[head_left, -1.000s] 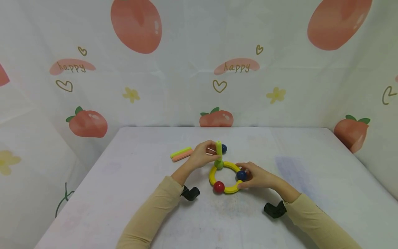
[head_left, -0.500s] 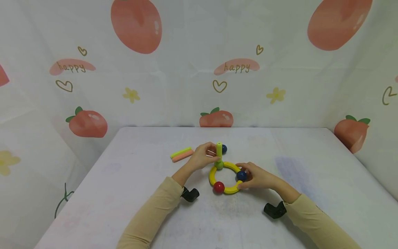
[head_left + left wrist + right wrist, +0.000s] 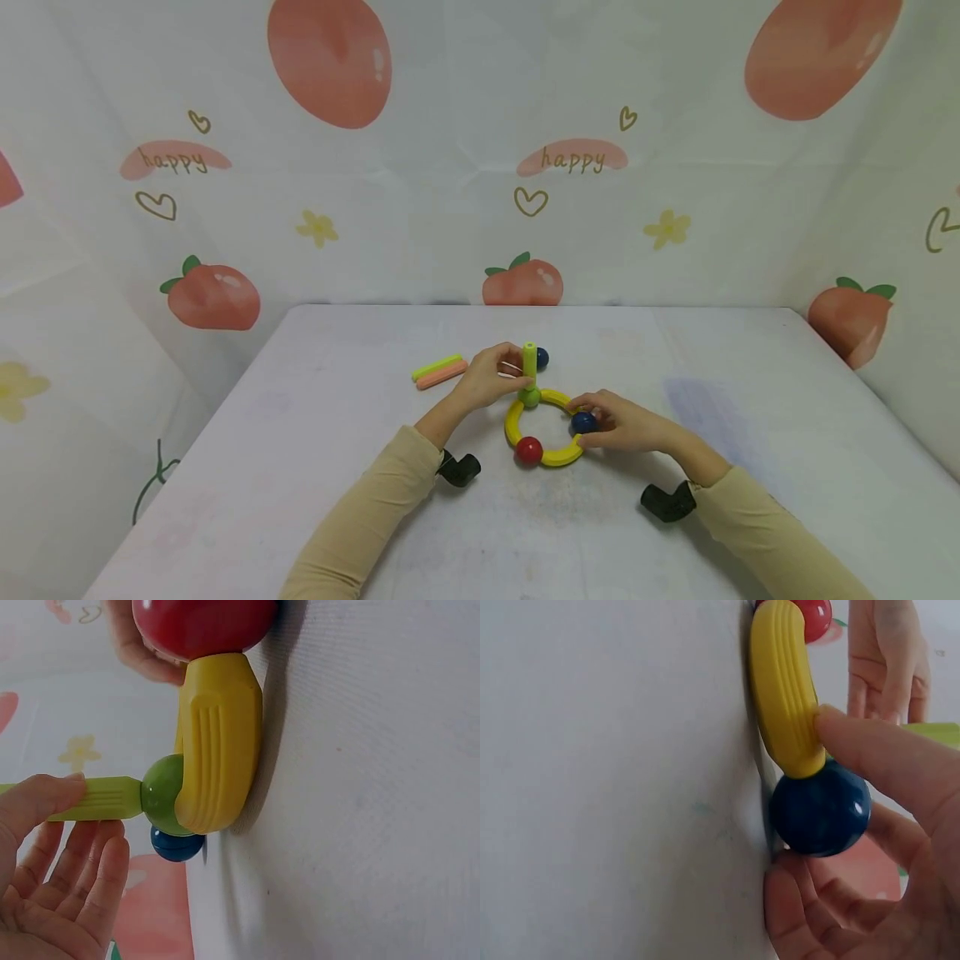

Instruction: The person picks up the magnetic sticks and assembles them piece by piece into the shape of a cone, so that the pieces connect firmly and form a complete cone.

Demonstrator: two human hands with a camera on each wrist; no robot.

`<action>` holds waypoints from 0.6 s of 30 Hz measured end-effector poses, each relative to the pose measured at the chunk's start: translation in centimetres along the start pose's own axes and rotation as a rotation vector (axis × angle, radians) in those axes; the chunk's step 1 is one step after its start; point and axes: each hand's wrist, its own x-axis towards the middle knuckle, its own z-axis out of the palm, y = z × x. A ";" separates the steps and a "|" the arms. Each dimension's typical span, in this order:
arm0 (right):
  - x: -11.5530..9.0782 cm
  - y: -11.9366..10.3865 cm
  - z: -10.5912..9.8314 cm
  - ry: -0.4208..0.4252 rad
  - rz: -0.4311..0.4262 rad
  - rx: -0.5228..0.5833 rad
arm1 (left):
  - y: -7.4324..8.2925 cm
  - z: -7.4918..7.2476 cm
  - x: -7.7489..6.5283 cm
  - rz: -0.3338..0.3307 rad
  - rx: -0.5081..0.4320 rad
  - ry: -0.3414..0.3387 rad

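A yellow ring (image 3: pixel 513 423) of curved toy rods lies on the table, joined by a red ball (image 3: pixel 528 451), a blue ball (image 3: pixel 583 423) and a green ball (image 3: pixel 529 398). Upright on the green ball stands a light green rod (image 3: pixel 112 799). My left hand (image 3: pixel 486 379) pinches this rod between thumb and fingers. At the ring's right side, my right hand (image 3: pixel 633 423) spans the blue ball. Its thumb (image 3: pixel 870 742) presses a yellow rod in the right wrist view, while the other fingers curl past the ball's far side.
Behind the green rod sits a loose blue ball (image 3: pixel 542 358), partly hidden. A yellow-green rod (image 3: pixel 437 367) and an orange rod (image 3: pixel 442 375) lie side by side beyond the left forearm. A patterned cloth (image 3: pixel 420 217) hangs at the table's far edge.
My right hand has shifted very slightly right and up, its thumb drawn back a little along the ring. The left hand, green rod and ring stay nearly still.
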 end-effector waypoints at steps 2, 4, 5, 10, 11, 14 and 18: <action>-0.1 0.0 -0.1 -0.010 -0.001 0.010 | -0.1 0.0 0.0 -0.003 0.005 -0.008; -0.2 0.1 -0.2 -0.015 -0.001 0.013 | -0.3 -0.2 -0.1 -0.002 0.009 -0.014; -0.2 0.1 -0.2 -0.015 0.003 0.014 | -0.4 -0.3 -0.1 -0.003 0.012 -0.015; -0.2 0.3 -0.2 -0.010 0.022 0.022 | -1.0 -1.4 -0.3 0.002 0.028 0.005; -0.2 0.3 -0.2 -0.010 0.024 0.023 | -1.1 -1.7 -0.3 0.000 0.031 0.011; -0.2 0.4 -0.2 -0.011 0.019 0.025 | -1.5 -2.5 -0.5 0.001 0.047 0.029; -0.2 0.5 -0.1 -0.009 0.008 0.028 | -2.1 -3.6 -0.8 0.006 0.076 0.050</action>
